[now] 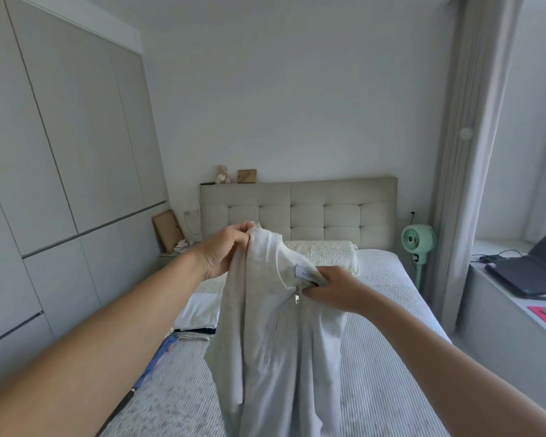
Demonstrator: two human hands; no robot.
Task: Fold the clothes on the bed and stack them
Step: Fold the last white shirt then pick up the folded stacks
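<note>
Hands gripping pale zip garment

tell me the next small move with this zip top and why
Probably slide the right hand outward from the collar to the far shoulder. The left hand already pinches one top corner, but the right grips near the zip pull, so the light grey top hangs bunched above the bed, not flat.

The bed wears a striped cover; a pillow lies by the headboard, folded clothes along its left edge.
</note>
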